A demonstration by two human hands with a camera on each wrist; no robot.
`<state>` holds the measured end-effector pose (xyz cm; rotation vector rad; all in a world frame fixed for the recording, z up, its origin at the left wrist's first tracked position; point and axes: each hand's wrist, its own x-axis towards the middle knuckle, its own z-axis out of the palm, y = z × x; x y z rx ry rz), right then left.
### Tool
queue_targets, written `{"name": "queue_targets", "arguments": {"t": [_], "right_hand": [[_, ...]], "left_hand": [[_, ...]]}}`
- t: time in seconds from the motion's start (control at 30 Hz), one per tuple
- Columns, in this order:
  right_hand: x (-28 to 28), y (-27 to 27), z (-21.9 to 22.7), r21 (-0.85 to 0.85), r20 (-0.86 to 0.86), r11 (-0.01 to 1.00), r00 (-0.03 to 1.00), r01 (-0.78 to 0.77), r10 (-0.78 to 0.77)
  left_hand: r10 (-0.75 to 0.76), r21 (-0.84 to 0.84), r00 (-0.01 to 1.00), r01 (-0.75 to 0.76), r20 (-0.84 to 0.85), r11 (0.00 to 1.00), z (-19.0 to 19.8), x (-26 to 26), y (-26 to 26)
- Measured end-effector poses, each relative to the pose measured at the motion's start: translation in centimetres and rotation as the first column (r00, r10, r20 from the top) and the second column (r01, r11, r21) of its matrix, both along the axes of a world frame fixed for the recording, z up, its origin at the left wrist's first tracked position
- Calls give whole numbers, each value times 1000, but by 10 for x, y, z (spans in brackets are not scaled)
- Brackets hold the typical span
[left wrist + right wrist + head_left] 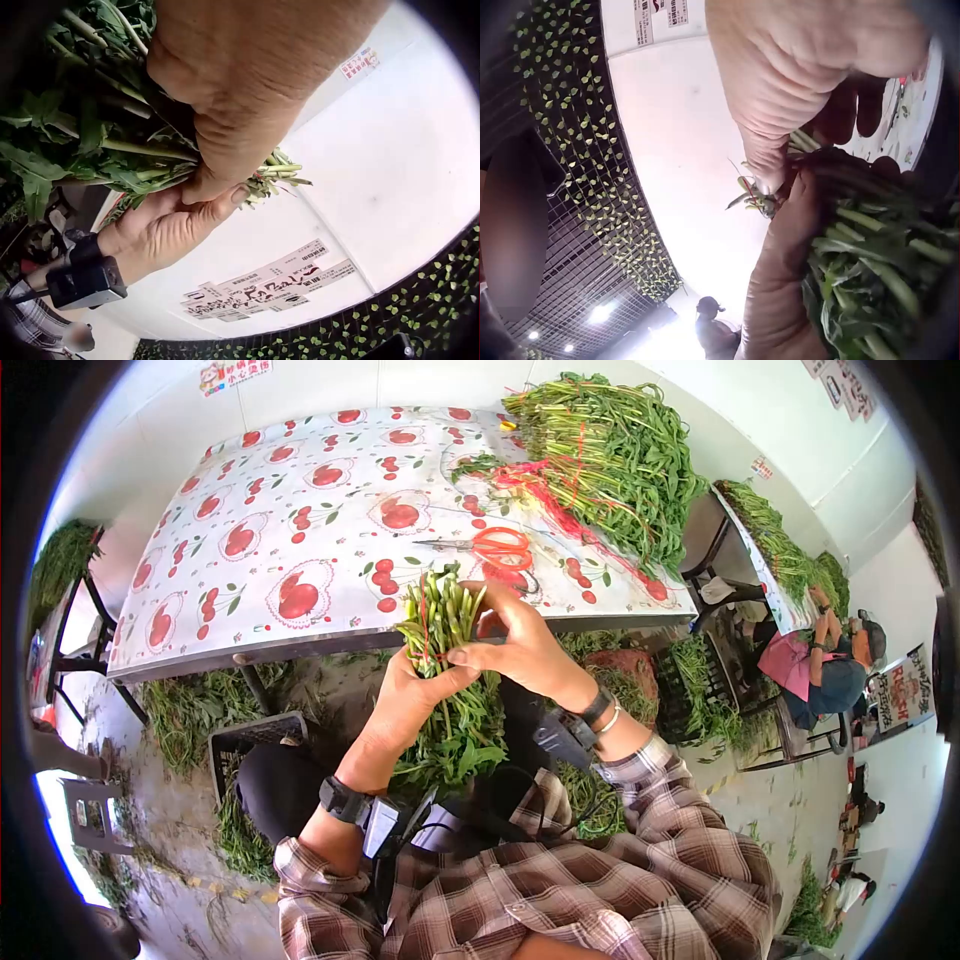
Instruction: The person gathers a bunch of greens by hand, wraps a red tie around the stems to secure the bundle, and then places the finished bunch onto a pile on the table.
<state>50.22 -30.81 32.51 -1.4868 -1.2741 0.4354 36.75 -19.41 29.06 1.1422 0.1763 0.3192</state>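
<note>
Both hands (455, 670) grip a leafy green bunch (455, 730) by its cut stems, just beyond the desk's (340, 550) near edge. Orange-handled scissors (495, 545) lie near that edge

Plaid shirt and black wrist gear – how I look from the operator's seat.
My shirt (560, 880) is a brown check crossed with dark and cream lines, its sleeves (655, 785) ending on the forearms. Above my bare left hand (412, 690), a black strap (343, 800) carries a boxy unit, with a pale, flat-faced piece (381, 826) beside it. Past my right hand (530, 650) come a dark band (597, 707), a thin pale bracelet (609, 721) and a black camera block (562, 740) – and my trousers (280, 795) look dark.
</note>
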Motion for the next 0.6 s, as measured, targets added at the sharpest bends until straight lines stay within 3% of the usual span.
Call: {"name": "queue_targets", "arguments": {"t": [0.1,0.17,0.23,0.3,0.37,0.4,0.47,0.57,0.6], "right_hand": [[-2,6,-4,-61,-144,998,989,18,-27],[-6,10,-1,-16,-185,1000,983,-18,14],[-7,10,-1,-30,-429,994,900,-104,81],[-7,11,-3,15,-516,989,846,-147,134],[-9,13,1,98,-574,972,786,-212,229],[-8,12,5,98,-573,972,786,-213,230],[-5,7,10,-25,-627,945,742,-326,239],[-13,15,5,39,-606,962,759,-270,237],[-10,17,1,-22,-637,957,741,-291,211]], "left_hand": [[43,18,999,-43,-18,999,2,-2,-2],[23,29,999,-22,-37,999,1,-5,1],[-1,54,1000,2,-29,999,2,-9,7],[-72,102,997,75,-30,992,6,-17,8],[-48,60,997,52,-55,997,21,-26,4],[-105,46,994,106,-42,993,20,-26,6],[-213,21,977,213,-11,977,17,-28,8],[-167,78,986,167,-6,983,15,-28,8],[-182,98,983,183,-27,978,11,-25,11]]}}
